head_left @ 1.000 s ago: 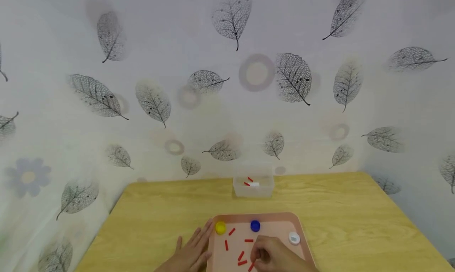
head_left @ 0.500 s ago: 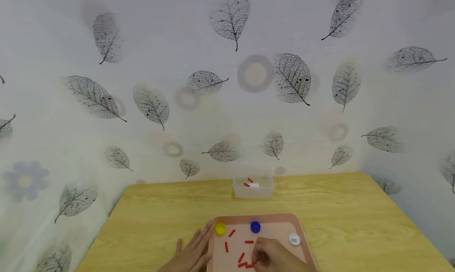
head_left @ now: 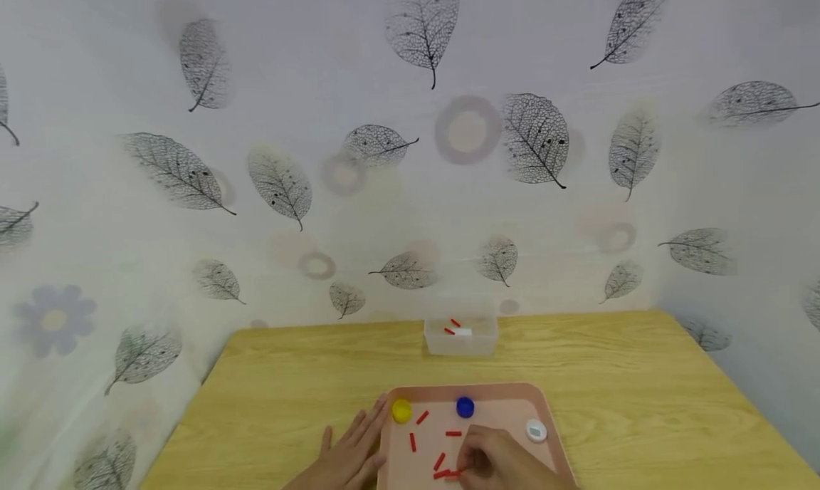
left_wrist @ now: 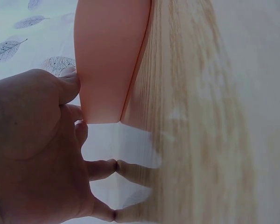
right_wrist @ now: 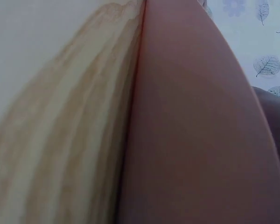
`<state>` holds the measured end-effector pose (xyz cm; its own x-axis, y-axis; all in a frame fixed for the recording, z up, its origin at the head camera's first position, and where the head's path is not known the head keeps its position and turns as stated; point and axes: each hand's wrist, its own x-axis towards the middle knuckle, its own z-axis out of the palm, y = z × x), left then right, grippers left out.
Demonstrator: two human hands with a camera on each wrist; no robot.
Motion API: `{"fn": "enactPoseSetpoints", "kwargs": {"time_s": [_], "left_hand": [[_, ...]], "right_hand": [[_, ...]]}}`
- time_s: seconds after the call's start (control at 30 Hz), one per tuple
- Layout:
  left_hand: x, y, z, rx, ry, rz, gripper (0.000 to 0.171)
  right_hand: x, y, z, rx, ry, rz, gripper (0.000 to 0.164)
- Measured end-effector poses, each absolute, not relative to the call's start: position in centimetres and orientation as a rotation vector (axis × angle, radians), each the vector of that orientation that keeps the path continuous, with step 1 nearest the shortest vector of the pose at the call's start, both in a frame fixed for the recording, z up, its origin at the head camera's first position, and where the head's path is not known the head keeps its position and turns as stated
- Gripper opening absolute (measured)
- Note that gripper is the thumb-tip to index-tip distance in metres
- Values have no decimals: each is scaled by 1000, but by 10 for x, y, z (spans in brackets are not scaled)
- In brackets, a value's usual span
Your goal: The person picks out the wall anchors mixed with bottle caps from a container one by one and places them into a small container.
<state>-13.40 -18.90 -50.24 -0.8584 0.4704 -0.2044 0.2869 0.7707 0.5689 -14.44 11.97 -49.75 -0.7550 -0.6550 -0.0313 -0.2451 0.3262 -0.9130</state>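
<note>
A pink tray holds several short red sticks, among them a slanted red stick near its middle. My right hand is inside the tray, thumb and fingertips pinching the end of another red stick, which lies beside one more stick. My left hand rests on the table with its fingers spread, touching the tray's left side. The left wrist view shows that hand with its thumb at the tray wall. In the right wrist view the tray wall hides most of my right hand.
Inside the tray stand a yellow cap, a blue cap and a round white piece. Behind it, a clear plastic box with red sticks and a white piece sits by the leaf-patterned backdrop.
The red stick in my right fingers has turned from slanted to nearly level, lying beside its neighbour. My left hand stays by the tray. The head view has shifted slightly.
</note>
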Motion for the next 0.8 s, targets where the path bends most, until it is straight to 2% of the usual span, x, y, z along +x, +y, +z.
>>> {"fn": "enactPoseSetpoints", "kwargs": {"time_s": [0.2, 0.3, 0.53, 0.67, 0.8], "left_hand": [[-132, -190, -504, 600, 2647, 766, 61], [-132, -190, -503, 622, 2660, 769, 61], [-135, -189, -502, 667, 2670, 789, 61], [-136, -190, -502, 655, 2657, 788, 61], [-137, -192, -501, 654, 2651, 778, 60]], "right_hand": [[-143, 124, -489, -821, 2230, -1463, 8], [-144, 126, -487, -941, 2285, -1508, 9], [-152, 128, -480, -1314, 2573, -1544, 23], [-160, 127, -476, -1353, 2665, -1500, 26], [-164, 127, -471, -1220, 2708, -1472, 28]]}}
